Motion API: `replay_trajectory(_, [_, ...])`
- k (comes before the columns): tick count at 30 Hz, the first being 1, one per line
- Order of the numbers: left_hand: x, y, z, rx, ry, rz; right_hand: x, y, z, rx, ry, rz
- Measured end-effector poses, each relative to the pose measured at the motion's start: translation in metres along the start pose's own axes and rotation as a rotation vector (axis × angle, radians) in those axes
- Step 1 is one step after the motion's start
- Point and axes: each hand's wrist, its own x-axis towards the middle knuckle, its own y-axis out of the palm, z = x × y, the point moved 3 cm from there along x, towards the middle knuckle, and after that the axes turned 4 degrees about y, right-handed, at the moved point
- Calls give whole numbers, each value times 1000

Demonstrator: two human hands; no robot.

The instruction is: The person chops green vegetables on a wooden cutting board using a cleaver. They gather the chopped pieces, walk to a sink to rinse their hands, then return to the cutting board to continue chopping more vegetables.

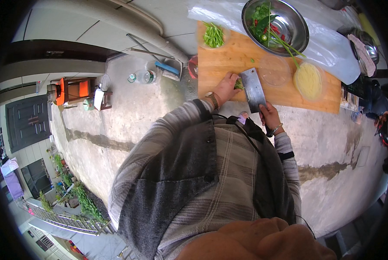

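My right hand [270,116] grips the handle end of a metal cleaver [253,90], whose broad blade lies over a wooden cutting board [220,66]. Against the blade's left side, my left hand [227,86] holds down a small bunch of green vegetable [238,84]. Cut green stalks [213,35] fill a clear round container at the board's far left corner. To the right of the cleaver is a clear plastic lid or shallow dish [274,71]. Beyond it sits a plastic tub of pale yellow shreds [309,81].
A steel bowl [302,39] holds leafy greens and red chillies; long green stems hang over its rim towards the tub. Clear plastic sheeting [330,48] spreads behind the board. On the floor to the left are a large plastic bottle [145,77] and a dustpan with a blue broom [168,69].
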Motion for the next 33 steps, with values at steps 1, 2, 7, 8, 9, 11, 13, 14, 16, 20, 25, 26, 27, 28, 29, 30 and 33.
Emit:
replay_trajectory(1, [0, 0, 0, -4, 10, 4, 0, -1, 0, 2, 6, -11])
replay_trajectory(2, [1, 0, -1, -9, 38, -10, 0, -3, 0, 2, 13, -22])
replay_trajectory(7, [3, 5, 8, -30, 19, -34, 0, 0, -1, 11, 63, -2])
replay_trajectory(8, [3, 6, 11, -37, 33, -52, 2, 4, -1, 10, 70, 17])
replay_trajectory(9, [3, 7, 14, -54, 22, -58, 4, 8, 0, 3, 96, 27])
replay_trajectory(11, [5, 5, 19, -94, 22, -95, 10, 17, 8, 6, 49, 35])
replay_trajectory(13, [9, -1, 21, -172, -22, -155, 15, 21, 20, -1, 41, 37])
replay_trajectory(14, [13, -6, 22, -207, -81, -154, 19, 23, 29, -31, 10, 41])
replay_trajectory(16, [24, -25, 18, -218, -64, -230, 23, 25, 50, -109, -10, 21])
replay_trajectory(20, [58, -81, 15, -224, 8, -320, 37, 34, 108, -148, -169, -12])
replay_trajectory(25, [106, -140, 40, -91, 95, -336, 66, 52, 165, -203, -317, -80])
replay_trajectory(26, [111, -149, 47, -11, 127, -275, 71, 54, 169, -233, -307, -116])
replay_trajectory(27, [112, -155, 54, 71, 111, -187, 75, 56, 171, -263, -293, -153])
replay_trajectory(28, [109, -157, 61, 139, 18, -66, 78, 58, 172, -278, -309, -168])
replay_trajectory(29, [108, -161, 61, 153, 64, -119, 82, 59, 174, -294, -331, -188])
replay_trajectory(30, [106, -163, 59, 170, 74, -148, 86, 60, 176, -306, -350, -210])
replay_trajectory(33, [93, -154, 37, 275, 230, -177, 94, 61, 176, -341, -280, -263])
